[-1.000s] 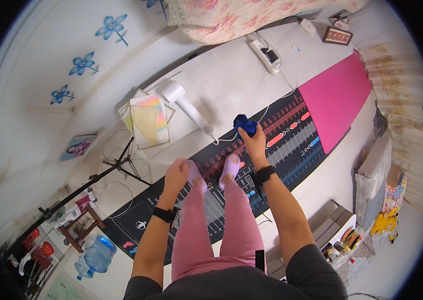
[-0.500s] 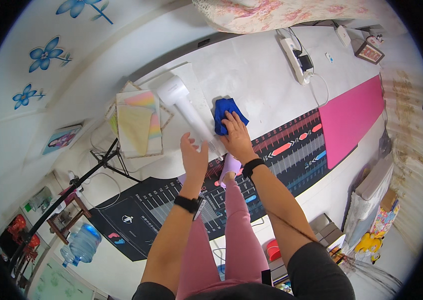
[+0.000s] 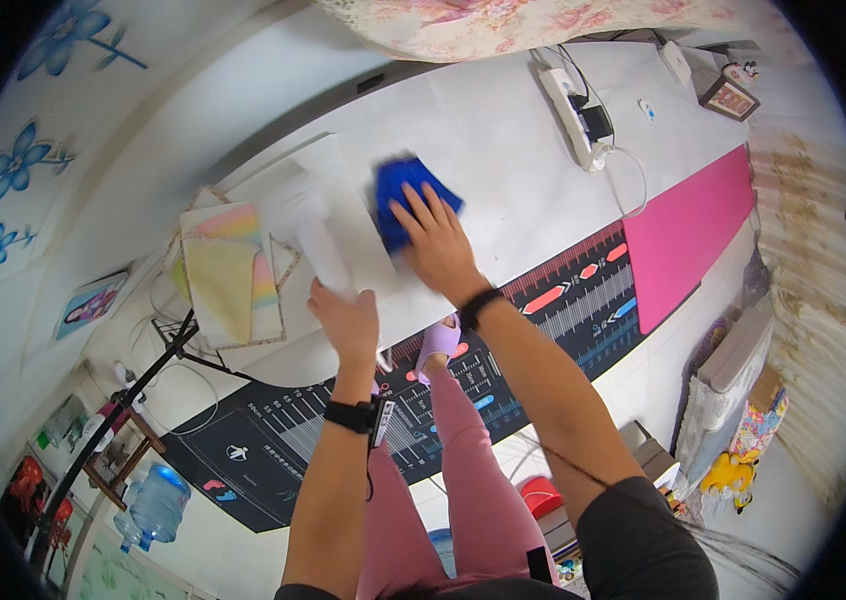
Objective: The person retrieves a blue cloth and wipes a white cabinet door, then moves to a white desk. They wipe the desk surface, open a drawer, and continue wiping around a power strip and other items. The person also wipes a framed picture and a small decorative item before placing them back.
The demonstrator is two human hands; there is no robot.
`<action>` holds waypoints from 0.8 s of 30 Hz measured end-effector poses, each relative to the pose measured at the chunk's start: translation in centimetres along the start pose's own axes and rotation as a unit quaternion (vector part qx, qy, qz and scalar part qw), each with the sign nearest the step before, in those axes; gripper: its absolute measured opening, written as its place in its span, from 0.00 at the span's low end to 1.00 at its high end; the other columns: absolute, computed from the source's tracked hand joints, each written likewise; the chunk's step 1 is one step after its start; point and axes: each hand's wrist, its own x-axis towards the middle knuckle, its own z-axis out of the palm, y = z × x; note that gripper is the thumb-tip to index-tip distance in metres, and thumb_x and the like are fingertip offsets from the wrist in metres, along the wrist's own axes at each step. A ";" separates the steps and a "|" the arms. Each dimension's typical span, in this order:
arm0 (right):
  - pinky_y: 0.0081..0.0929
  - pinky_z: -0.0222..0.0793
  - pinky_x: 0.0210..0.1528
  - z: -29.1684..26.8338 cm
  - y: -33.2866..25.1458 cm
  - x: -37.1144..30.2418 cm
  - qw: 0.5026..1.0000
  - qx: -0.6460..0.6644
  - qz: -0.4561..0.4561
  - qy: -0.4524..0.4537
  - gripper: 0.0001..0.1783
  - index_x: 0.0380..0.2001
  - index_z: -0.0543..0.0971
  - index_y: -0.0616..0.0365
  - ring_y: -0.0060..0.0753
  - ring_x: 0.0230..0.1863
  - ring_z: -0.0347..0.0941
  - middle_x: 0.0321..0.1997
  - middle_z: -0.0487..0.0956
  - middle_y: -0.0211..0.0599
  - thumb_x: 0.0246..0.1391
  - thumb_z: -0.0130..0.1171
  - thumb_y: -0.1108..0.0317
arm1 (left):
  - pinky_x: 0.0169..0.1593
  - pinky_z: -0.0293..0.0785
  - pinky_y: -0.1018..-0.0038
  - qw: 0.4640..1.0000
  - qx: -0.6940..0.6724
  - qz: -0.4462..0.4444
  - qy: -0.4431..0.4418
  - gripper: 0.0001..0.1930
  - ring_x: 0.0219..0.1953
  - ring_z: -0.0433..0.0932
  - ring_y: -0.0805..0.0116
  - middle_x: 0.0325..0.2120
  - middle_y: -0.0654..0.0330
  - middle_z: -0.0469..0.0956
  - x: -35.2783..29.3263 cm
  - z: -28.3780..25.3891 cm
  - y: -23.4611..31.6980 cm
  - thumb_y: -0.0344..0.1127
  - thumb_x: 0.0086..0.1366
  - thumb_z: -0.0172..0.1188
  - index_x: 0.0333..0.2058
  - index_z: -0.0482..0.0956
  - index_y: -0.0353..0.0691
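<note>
My left hand (image 3: pixel 346 318) is closed round the lower handle of a white long-handled appliance (image 3: pixel 315 235) with a wider head at its far end. The appliance is blurred, and I cannot tell whether it rests on the table or is raised. Just to its right, my right hand (image 3: pixel 438 238) lies on a folded blue cloth (image 3: pixel 401 175), fingers spread and flat over it. The cloth sits on the white tabletop (image 3: pixel 503 120).
Patterned sheets (image 3: pixel 228 270) lie left of the appliance. A power strip (image 3: pixel 565 115) with cords and a picture frame (image 3: pixel 730 98) stand at the right. A pink mat (image 3: pixel 693 235) and a dark printed mat (image 3: pixel 563 325) run along the table's near side.
My left hand, loose beside the appliance's handle before, has closed on it. My right hand has moved the blue cloth away from me and slightly left. The whole view has shifted.
</note>
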 end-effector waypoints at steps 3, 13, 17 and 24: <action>0.46 0.47 0.68 1.7 -0.1 7.0 0.996 0.036 0.013 0.077 0.32 0.60 0.68 0.50 0.54 0.70 0.50 0.69 0.60 0.44 0.48 0.57 0.65 | 0.56 0.62 0.51 1.000 -0.008 0.022 -0.013 0.37 0.50 0.63 0.36 0.48 0.36 0.64 0.3 0.0 -1.2 0.28 0.47 0.58 0.56 0.55 0.24; 0.45 0.49 0.70 -2.6 8.9 -8.8 0.987 0.059 0.118 0.088 0.37 0.60 0.68 0.50 0.53 0.71 0.51 0.69 0.60 0.40 0.40 0.57 0.77 | 0.58 0.60 0.52 0.996 -0.070 -0.024 -0.056 0.38 0.54 0.59 0.38 0.51 0.36 0.59 0.8 -0.5 -1.1 0.28 0.47 0.57 0.58 0.52 0.27; 0.45 0.51 0.69 -4.1 13.8 -10.7 0.978 -0.022 0.201 0.044 0.35 0.61 0.66 0.53 0.54 0.70 0.50 0.69 0.59 0.42 0.45 0.56 0.73 | 0.58 0.60 0.53 0.993 -0.087 -0.013 -0.074 0.39 0.54 0.60 0.39 0.51 0.37 0.60 1.3 -0.4 -2.2 0.28 0.46 0.58 0.58 0.52 0.28; 0.48 0.49 0.69 -1.9 4.5 -9.5 0.995 0.020 0.027 -0.092 0.39 0.59 0.68 0.50 0.55 0.71 0.48 0.70 0.57 0.42 0.38 0.66 0.67 | 0.41 0.74 0.66 0.977 -0.172 -0.092 -0.080 0.31 0.37 0.75 0.55 0.36 0.52 0.72 2.0 -1.1 -2.7 0.22 0.45 0.56 0.52 0.61 0.31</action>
